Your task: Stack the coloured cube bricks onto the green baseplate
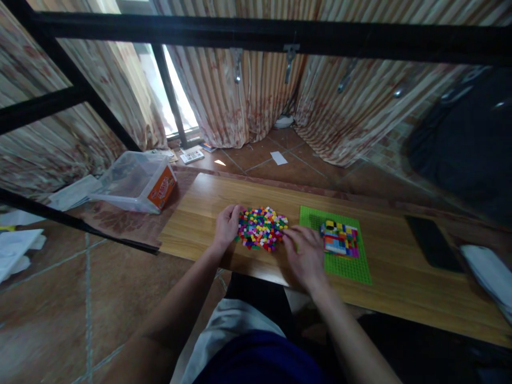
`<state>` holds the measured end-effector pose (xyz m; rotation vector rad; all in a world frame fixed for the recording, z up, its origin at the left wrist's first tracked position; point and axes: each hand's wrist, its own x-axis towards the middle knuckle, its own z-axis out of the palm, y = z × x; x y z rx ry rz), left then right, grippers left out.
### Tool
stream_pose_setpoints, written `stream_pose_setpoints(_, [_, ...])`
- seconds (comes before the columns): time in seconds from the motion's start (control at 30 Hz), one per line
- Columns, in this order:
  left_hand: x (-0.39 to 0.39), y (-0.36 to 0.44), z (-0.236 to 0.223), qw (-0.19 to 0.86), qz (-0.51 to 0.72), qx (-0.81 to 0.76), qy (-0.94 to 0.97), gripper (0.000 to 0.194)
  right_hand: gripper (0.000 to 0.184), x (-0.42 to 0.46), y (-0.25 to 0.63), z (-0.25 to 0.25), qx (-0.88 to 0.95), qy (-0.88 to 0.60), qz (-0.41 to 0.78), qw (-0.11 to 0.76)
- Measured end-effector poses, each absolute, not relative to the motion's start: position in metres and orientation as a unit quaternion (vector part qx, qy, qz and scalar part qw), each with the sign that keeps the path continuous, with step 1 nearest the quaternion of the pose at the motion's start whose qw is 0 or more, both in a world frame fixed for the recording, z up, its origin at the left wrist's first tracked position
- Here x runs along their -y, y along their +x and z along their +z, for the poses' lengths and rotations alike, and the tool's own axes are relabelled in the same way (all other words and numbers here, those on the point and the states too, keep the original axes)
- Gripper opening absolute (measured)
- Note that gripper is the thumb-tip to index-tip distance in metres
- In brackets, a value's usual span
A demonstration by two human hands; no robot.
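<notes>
A heap of small colourful toy bricks [262, 228] lies on the wooden table. My left hand [227, 228] is at the heap's left edge with its fingers curled together. Whether a brick is between them is hidden. At the right edge of the heap, my right hand [306, 253] has its fingers drawn in and the fingertips down at the bricks. Anything pinched there is too small to make out. Just right of this hand, a green baseplate [346, 272] carries a low multicoloured brick build [340, 240] with yellow and black pieces on top.
The narrow wooden table [400, 288] has a dark phone-like slab [432, 244] and a pale object [488, 274] at its right. A clear plastic bin [132, 184] with an orange label stands beyond the left end. Black metal bars [256, 34] cross in front of striped curtains [256, 101].
</notes>
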<state>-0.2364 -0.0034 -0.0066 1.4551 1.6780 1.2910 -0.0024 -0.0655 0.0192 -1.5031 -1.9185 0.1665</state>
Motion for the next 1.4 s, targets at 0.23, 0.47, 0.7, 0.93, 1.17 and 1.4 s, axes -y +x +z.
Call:
stream_pose_setpoints(0.23, [0.002, -0.237, -0.005, 0.289, 0.484, -0.627, 0.537, 0.036, 0.015, 0.077, -0.091, 0.009, 0.790, -0.544, 0.115, 0.259])
stream_pose_setpoints(0.47, [0.002, -0.238, -0.006, 0.297, 0.495, -0.617, 0.535, 0.035, 0.013, 0.069, -0.090, 0.004, 0.786, -0.560, 0.114, 0.238])
stream_pose_setpoints(0.7, [0.001, -0.237, -0.006, 0.290, 0.496, -0.617, 0.538, 0.037, 0.016, 0.068, -0.076, 0.001, 0.786, -0.561, 0.090, 0.242])
stream_pose_setpoints(0.93, [0.002, -0.236, -0.004, 0.290, 0.489, -0.620, 0.540, 0.037, 0.022, 0.064, -0.053, -0.012, 0.772, -0.559, 0.063, 0.296])
stream_pose_setpoints(1.17, [0.002, -0.237, -0.006, 0.293, 0.484, -0.627, 0.537, 0.037, 0.026, 0.061, -0.036, -0.017, 0.745, -0.571, 0.053, 0.341])
stream_pose_setpoints(1.4, [0.003, -0.236, -0.003, 0.285, 0.482, -0.634, 0.534, 0.037, 0.029, 0.064, -0.028, -0.013, 0.728, -0.579, 0.056, 0.363])
